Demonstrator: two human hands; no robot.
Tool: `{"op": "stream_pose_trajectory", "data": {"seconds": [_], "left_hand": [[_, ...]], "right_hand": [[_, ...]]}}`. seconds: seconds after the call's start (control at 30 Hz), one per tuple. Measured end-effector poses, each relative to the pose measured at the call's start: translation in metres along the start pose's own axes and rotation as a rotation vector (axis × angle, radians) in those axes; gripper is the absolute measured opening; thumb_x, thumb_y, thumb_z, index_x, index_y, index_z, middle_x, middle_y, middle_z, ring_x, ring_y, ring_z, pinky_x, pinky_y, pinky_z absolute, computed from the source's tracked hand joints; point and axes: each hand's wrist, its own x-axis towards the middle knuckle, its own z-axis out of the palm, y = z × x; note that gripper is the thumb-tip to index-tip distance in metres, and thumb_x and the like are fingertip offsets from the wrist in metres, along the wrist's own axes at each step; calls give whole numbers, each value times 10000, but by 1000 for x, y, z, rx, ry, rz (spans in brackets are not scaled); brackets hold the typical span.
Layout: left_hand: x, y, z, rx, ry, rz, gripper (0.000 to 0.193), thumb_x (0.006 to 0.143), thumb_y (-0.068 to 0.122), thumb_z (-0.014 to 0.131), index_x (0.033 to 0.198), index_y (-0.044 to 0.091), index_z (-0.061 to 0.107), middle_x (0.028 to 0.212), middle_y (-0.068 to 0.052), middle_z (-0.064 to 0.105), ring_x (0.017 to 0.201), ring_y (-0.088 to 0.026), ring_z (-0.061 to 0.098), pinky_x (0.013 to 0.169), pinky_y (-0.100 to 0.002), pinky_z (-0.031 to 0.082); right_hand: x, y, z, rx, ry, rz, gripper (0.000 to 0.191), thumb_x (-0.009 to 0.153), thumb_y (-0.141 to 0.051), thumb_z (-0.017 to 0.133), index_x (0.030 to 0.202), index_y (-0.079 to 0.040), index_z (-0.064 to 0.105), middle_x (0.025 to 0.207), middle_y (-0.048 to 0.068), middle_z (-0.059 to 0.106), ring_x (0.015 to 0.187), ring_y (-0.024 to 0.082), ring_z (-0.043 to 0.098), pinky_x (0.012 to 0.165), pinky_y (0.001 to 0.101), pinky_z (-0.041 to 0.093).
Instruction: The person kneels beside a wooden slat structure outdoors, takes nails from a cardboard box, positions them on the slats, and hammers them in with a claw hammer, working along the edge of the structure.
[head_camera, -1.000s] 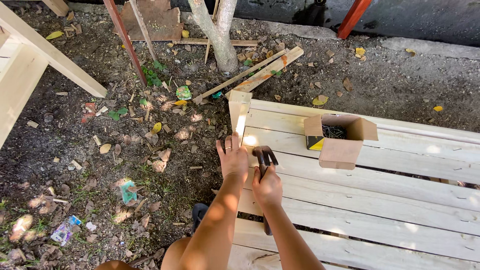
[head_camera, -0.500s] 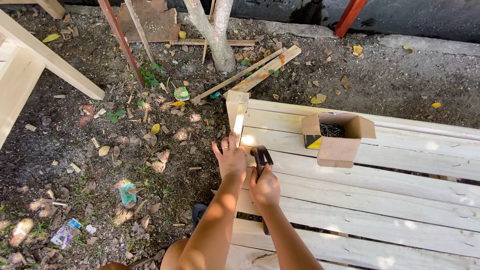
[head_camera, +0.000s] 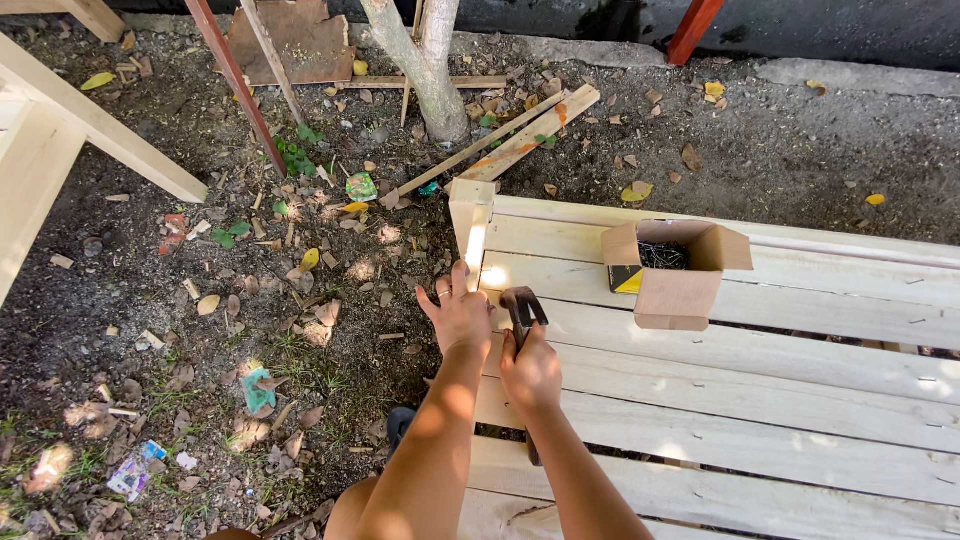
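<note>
The left hand (head_camera: 458, 315) lay flat with its fingers spread on the near end of the pale slatted wooden frame (head_camera: 760, 400), pressing on a slat just below the short upright post (head_camera: 470, 222) that stood at the frame's corner; whether it pinched anything small under the fingers could not be told. The right hand (head_camera: 531, 372) sat just beside it, toward the middle of the frame, curled tight around the handle of a dark hammer (head_camera: 522, 308), whose head pointed up and away from the person and hovered close to the left hand's knuckles. Both forearms ran in from the bottom edge, nearly parallel, the two hands close together but not touching. On the frame, farther along the slats from the hands, stood an open cardboard box (head_camera: 676, 270) with its flaps up and a heap of dark nails (head_camera: 662, 256) inside. Beyond the frame's corner post, two loose wooden battens (head_camera: 520, 135) lay slanted on the dirt, and past them rose a thin tree trunk (head_camera: 428, 60). The ground beside the frame was bare soil strewn with dry leaves and scraps of litter, including a green wrapper (head_camera: 361, 186). Away from the frame on that same side, a light wooden beam (head_camera: 95, 125) crossed the corner, and a reddish rod (head_camera: 235, 80) leaned near the trunk.
</note>
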Motion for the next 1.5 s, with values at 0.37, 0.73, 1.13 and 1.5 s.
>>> {"op": "stream_pose_trajectory", "data": {"seconds": [0.37,0.73,1.13,1.5], "left_hand": [[1,2,-5,-23,-50,-28,91,851,284,767,871,195,764,1537,16,309,1444,-272,287,1236,-646,50],[1,4,-15,-54,-86,-32,91,874,179,698,811,161,761,1548,5,315,1454,-266,305,1255,-633,31],[12,-5,13,21,-21,14,130,885,175,633,858,181,761,1563,-39,311,1421,-318,342,1215,-674,58],[6,0,-3,49,-11,26,100,835,123,703,903,165,762,1515,-52,332,1398,-317,357,1206,-701,84]], "right_hand": [[4,1,-6,91,-31,30,385,954,-335,599,1198,-49,520,826,238,723,798,470,695,716,560,544],[-6,1,-11,215,-83,48,346,953,-355,590,1163,-82,551,750,209,716,720,445,701,674,537,526],[-17,-18,-17,176,43,-160,305,933,-312,603,1109,-68,553,751,213,725,721,444,709,650,526,555],[-14,-26,-23,69,-124,0,312,967,-355,587,1049,-62,521,792,221,733,772,464,703,691,546,540]]}}
